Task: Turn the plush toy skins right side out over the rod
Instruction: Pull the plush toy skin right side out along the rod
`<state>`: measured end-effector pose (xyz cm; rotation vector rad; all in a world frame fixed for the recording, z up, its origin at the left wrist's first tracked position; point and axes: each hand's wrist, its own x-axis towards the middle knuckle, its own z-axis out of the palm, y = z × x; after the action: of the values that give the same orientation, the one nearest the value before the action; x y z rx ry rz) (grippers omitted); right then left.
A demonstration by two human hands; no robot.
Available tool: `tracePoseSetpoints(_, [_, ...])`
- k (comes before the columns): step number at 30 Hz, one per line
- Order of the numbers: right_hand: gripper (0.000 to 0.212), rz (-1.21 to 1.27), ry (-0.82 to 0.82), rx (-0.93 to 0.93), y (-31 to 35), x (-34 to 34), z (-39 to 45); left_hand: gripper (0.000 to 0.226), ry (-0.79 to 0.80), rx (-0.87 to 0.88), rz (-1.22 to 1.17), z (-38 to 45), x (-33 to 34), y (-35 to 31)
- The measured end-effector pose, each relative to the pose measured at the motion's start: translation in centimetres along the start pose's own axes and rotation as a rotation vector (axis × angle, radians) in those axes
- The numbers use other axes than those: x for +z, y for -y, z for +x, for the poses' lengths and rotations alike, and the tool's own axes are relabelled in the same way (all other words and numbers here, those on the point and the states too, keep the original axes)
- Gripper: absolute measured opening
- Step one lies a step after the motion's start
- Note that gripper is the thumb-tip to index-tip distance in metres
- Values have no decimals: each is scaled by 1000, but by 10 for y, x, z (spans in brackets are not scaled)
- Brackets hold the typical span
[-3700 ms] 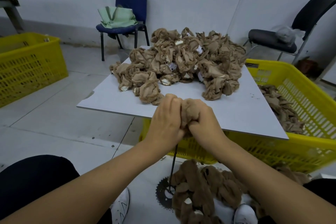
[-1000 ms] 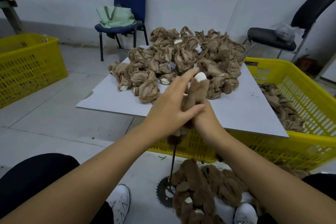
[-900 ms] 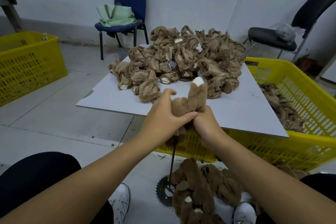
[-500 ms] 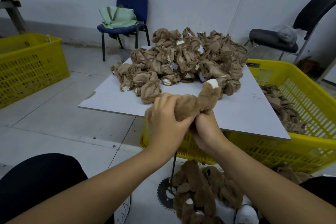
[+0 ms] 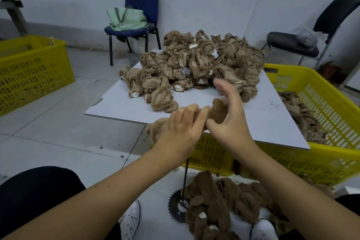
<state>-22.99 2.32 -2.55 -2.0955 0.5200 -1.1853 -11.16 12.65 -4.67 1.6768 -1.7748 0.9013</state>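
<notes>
Many crumpled tan inside-out skins [image 5: 196, 66] waited on the white board [image 5: 272, 122]; fewer fuzzy brown finished skins [image 5: 220, 200] lay by the thin black rod [image 5: 184, 179]; the left hand [image 5: 181, 128] gripped a fluffy brown skin [image 5: 218, 110], the right hand [image 5: 231, 121] touching it, fingers [image 5: 224, 87] loosely spread.

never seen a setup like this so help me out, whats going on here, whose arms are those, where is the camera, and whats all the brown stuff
There is no machine here. The camera is worn on a person's head and looks down at their own two bare arms.

The left hand grips a brown plush toy skin. The right hand is beside it with its fingers spread and blurred, so it is moving; I cannot tell whether it grips the skin.

Below the hands a thin dark rod stands up from a toothed metal disc on the floor.

The white board rests on a yellow crate and carries a heap of crumpled tan skins. Fluffier brown skins lie on the floor by the white shoes.
</notes>
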Motion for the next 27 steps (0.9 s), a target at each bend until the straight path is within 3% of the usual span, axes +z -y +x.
tracePoseSetpoints(3, [55,-40,389,43,4,-4,5,70,13,133,-25,-4,6,4])
tracePoseSetpoints(5, [33,-95,469,179,3,-2,3,60,6,176,-31,-12,11,6])
tracePoseSetpoints(7, [29,-83,483,277,2,5,-6,58,30,207,-20,-25,17,4])
tracePoseSetpoints(9, [32,-95,472,311,1,12,-14,63,69,155,-69,-37,20,0])
tracePoseSetpoints(13, [22,-46,422,356,-2,14,-11,55,-24,-216,-598,-29,12,1])
tracePoseSetpoints(14, [23,-23,406,358,-1,14,-10,51,-37,-341,-626,-24,10,2])
tracePoseSetpoints(16, [25,-6,324,324,1,17,-11,39,118,-484,-504,-19,9,4])
tracePoseSetpoints(18, [28,33,230,303,3,20,-13,40,326,-523,-450,-21,11,0])
tracePoseSetpoints(19, [30,73,204,308,5,20,-13,41,355,-545,-495,-20,10,-2])
tracePoseSetpoints(21, [33,164,167,310,6,19,-10,43,276,-552,-525,-14,7,-2])
tracePoseSetpoints(24, [24,228,100,305,5,20,-7,44,170,-386,-391,6,-1,-1])
tracePoseSetpoints(27, [19,226,109,371,0,23,-6,40,212,-251,-371,16,0,2])
